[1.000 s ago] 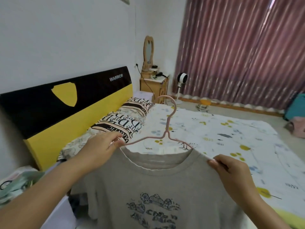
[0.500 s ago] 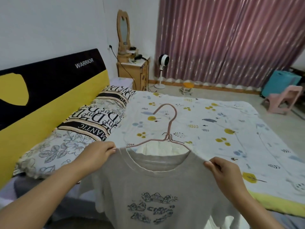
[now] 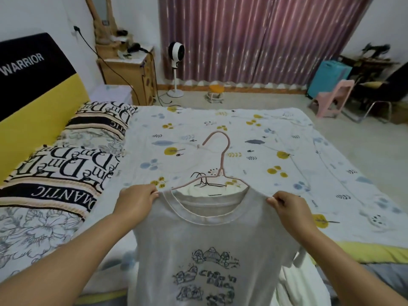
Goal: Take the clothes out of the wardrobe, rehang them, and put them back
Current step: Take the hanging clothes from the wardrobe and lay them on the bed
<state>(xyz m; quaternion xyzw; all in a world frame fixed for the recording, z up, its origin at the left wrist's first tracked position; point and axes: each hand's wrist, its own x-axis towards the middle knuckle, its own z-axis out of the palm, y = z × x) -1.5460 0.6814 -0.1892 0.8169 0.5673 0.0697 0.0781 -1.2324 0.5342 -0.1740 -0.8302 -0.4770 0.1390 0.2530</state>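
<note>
T-shirt (image 3: 207, 246) on pink hanger (image 3: 217, 171), held up over bed (image 3: 287, 173) — left hand (image 3: 134, 203) fingers and right hand (image 3: 289, 208) fingers pinch one shoulder seam each, hanger hook between and beyond them. Fabric likely light, limp, slips off wire — best held at shoulders.

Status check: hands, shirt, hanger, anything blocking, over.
Left hand and right hand each pinch a shoulder of the grey shirt. Pink hanger inside the collar, hook up. Shirt held above the bed; nothing in the way.
</note>
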